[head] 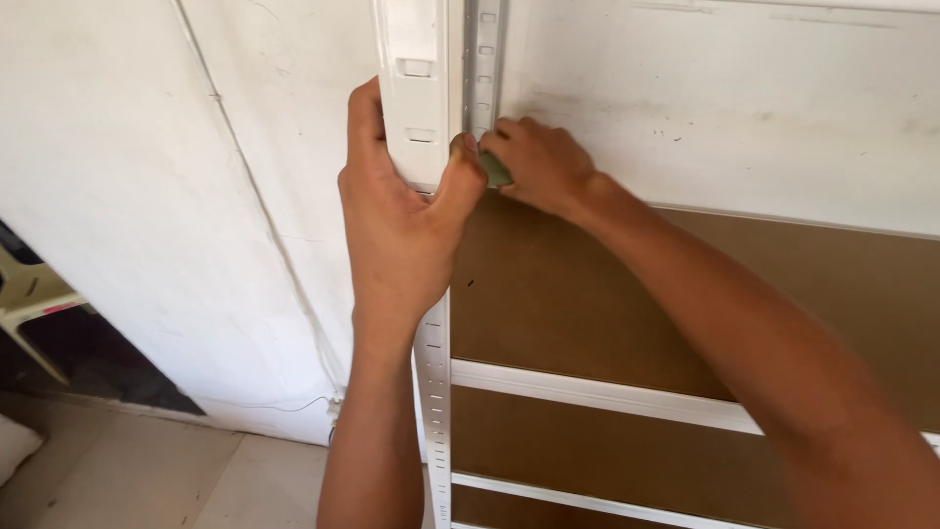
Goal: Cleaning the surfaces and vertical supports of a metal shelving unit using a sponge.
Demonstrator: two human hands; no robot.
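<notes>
Your left hand (pixel 401 211) grips the white plastic strip (pixel 416 88), which rises from your fist against the slotted white upright (pixel 435 392). Just right of it, thumbs touching, your right hand (pixel 539 165) pinches a small grey-green piece (pixel 495 170) against the upright, above the brown shelf board (pixel 587 294).

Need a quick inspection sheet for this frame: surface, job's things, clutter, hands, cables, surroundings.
Surface: brown shelf board on a white crossbar.
Job's things: white plastic piece against the slotted white upright post; small green object, kind unclear.
Clutter: nothing seen.
Hands: left hand grips the plastic piece; right hand pinches the green object at the post.
Cables: thin white cable down the wall.
Surroundings: white wall, tiled floor, pale plastic chair at left.
</notes>
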